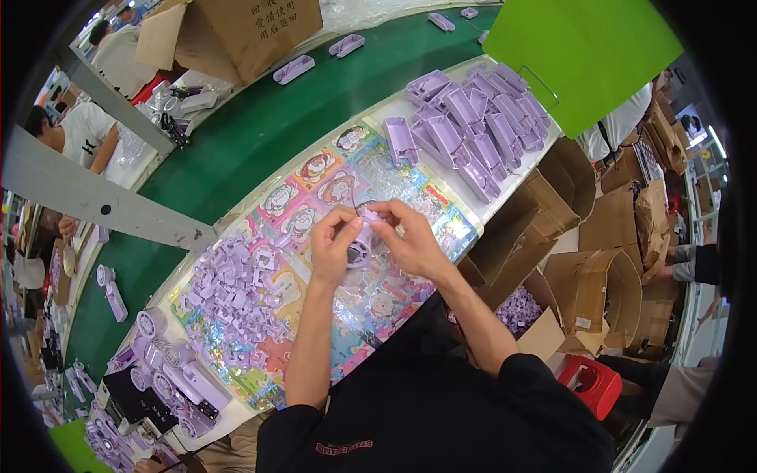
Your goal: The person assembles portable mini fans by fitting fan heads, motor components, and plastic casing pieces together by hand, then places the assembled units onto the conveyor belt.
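Over the colourful cartoon-printed mat (381,303), my left hand (333,241) and my right hand (404,238) are both closed around one light-purple plastic housing (359,255) with a round ring at its lower end. Fingertips of both hands meet at its upper part, where a thin dark wire sticks up. My fingers hide most of the housing. Left of my left hand lies a heap of small light-purple plastic parts (233,288). Beyond my right hand, long light-purple shells (465,126) are piled at the far right of the bench, some with wires showing.
A green conveyor belt (229,142) curves along the bench's far side, carrying a few purple shells. Ringed purple housings (162,366) crowd the near left. A grey metal post (102,193) crosses the left. Cardboard boxes (591,292) and a red stool (587,386) stand right. Other people sit across the belt.
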A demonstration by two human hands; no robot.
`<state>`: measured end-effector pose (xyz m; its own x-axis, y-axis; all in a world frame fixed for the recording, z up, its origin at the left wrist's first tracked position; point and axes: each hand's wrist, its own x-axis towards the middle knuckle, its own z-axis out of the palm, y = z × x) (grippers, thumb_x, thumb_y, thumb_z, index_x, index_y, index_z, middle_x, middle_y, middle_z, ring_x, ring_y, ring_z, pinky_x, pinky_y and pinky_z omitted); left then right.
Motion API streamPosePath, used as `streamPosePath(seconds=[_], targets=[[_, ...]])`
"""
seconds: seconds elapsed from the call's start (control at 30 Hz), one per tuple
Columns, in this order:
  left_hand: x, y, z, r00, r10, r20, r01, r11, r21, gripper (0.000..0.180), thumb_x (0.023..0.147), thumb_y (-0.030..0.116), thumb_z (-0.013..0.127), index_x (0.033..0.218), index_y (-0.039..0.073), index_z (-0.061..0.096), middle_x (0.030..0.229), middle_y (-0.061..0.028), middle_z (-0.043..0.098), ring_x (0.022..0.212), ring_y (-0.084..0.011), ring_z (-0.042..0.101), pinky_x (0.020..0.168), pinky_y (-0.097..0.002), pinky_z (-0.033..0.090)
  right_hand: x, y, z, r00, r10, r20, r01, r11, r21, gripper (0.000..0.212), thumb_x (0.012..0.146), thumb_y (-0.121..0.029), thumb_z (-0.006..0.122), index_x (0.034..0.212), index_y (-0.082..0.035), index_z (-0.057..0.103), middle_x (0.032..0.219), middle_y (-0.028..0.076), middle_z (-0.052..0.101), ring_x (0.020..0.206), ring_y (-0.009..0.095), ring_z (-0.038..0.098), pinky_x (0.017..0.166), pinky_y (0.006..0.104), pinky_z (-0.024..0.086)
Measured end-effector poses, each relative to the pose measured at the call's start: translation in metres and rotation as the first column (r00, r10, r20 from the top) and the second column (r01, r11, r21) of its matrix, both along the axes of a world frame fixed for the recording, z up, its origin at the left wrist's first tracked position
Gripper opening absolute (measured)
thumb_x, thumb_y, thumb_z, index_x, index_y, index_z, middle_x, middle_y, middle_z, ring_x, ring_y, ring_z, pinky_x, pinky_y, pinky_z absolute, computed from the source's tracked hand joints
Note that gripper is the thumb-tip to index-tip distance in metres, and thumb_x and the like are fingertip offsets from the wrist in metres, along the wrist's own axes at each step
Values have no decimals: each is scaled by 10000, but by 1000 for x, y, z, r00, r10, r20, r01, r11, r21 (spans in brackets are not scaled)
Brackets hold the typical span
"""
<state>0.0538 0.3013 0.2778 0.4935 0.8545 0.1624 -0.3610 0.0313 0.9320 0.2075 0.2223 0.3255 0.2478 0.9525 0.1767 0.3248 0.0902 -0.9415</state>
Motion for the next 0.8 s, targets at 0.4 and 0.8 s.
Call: streamPosePath(seconds=[0.4, 0.8], targets=[[-16, 21, 4, 902, 414, 123, -374, 891, -259, 91, 945, 104, 632, 888, 34, 636, 834, 7, 607, 743, -85, 549, 669, -242, 432, 69, 94, -30, 285, -199, 938, 311, 944, 106, 347, 824, -194, 711, 1101, 2, 636, 1097, 234, 601, 981, 406, 627, 853, 484, 492], [-20, 3, 21, 750, 657, 80, -632, 676, 378, 190, 980, 93, 607, 1094, -51, 657, 1073, -92, 667, 970, -160, 610, 890, -298, 481, -24, 14, -2, 618, -97, 780, -163, 955, 248, 721, 753, -174, 800, 1389, -39, 489, 1334, 144, 562, 1229, 345, 546, 1041, 428, 439]])
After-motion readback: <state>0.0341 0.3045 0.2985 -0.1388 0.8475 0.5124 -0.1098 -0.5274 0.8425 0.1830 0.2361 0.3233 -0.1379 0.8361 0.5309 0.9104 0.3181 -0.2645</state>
